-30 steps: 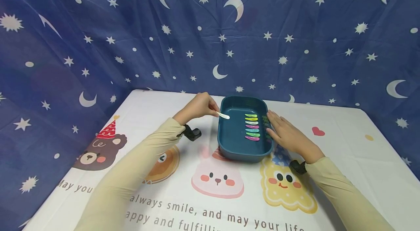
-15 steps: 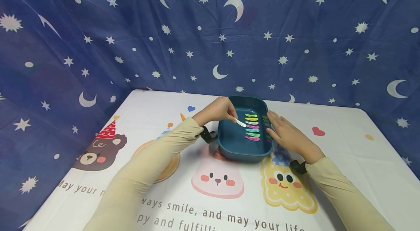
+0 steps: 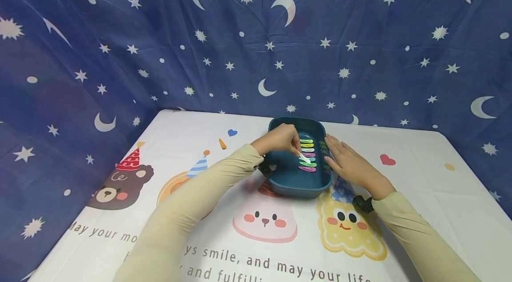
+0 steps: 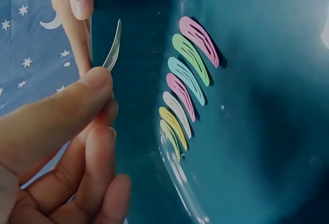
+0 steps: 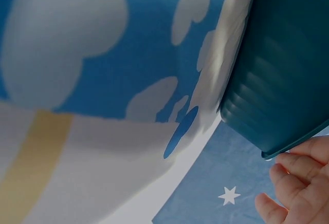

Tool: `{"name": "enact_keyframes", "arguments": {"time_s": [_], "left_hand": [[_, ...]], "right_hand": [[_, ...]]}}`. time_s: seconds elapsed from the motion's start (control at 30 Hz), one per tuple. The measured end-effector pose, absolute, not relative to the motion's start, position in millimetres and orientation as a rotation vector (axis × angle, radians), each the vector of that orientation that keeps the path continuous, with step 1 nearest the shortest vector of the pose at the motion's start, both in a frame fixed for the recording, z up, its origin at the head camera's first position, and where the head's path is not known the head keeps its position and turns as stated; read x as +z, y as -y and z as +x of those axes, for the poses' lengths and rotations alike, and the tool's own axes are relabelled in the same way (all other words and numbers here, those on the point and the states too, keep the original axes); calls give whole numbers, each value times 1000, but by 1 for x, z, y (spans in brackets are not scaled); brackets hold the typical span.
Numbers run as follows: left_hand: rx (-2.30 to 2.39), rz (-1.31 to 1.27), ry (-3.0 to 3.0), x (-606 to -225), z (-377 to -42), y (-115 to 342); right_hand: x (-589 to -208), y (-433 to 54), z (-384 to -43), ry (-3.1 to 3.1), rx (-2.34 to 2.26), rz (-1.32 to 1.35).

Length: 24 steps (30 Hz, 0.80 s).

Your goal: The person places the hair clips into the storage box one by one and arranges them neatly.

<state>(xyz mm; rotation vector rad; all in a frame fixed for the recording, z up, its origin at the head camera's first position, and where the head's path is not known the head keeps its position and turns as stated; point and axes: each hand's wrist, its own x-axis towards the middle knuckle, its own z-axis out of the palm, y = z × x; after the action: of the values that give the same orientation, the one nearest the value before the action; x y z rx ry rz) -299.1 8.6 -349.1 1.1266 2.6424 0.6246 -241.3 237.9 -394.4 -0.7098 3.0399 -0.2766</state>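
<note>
Between thumb and fingertips, my left hand (image 3: 282, 138) pinches a pale snap hair clip (image 4: 114, 48) over the inside of a dark teal bin (image 3: 286, 182). In the head view this clip (image 3: 305, 158) overlaps a column of several hair clips on the bin floor. The left wrist view shows that column: a pink clip (image 4: 199, 40), a green clip (image 4: 191, 58), a light blue clip (image 4: 186, 80), a white clip (image 4: 177, 113) and a yellow clip (image 4: 174, 126) among them. My right hand (image 3: 352, 162) rests with extended fingers against the bin's right rim.
A white tablecloth (image 3: 432, 202) printed with cartoon animals and lettering covers the table. Behind it hangs a dark blue curtain (image 3: 224, 19) with moons and stars. Black straps (image 3: 363, 204) circle the wrists.
My left hand has carried the pale clip rightward from the bin's left rim to above the column of clips. The right hand has stayed at the right rim.
</note>
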Motion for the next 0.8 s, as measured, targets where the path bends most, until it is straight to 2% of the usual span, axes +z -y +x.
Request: {"name": "enact_keyframes", "arguments": {"time_s": [0.8], "left_hand": [[390, 1194, -2538, -373, -303, -42]], "right_hand": [[-396, -239, -242, -3033, -294, -722]]}}
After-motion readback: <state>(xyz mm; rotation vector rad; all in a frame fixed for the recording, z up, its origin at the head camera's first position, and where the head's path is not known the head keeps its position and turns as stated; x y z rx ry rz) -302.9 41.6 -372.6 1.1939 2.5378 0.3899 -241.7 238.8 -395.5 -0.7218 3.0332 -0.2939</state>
